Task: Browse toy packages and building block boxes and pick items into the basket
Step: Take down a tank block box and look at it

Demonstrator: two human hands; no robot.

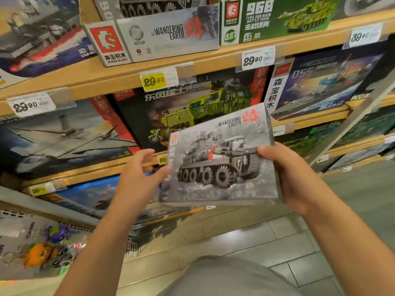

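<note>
The held box [220, 159] is grey with a grey wheeled vehicle and red script. The truck box [192, 112] is black with a lime-green truck. The tank box [277, 18] is green. One tag [154, 81] is yellow; shelves [106, 80] are tan.

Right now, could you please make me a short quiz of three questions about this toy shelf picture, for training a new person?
1. True or false: both hands are on the grey Wandering Earth box.
2. Which vehicle is printed on that box? A) a plane B) a many-wheeled armoured truck C) a warship
3. Fill in: the yellow price tag on the shelf edge above the green truck box reads ____.

Key
1. True: the right hand grips its right edge, and the left hand has its thumb on the left edge.
2. B
3. 29.90
</note>
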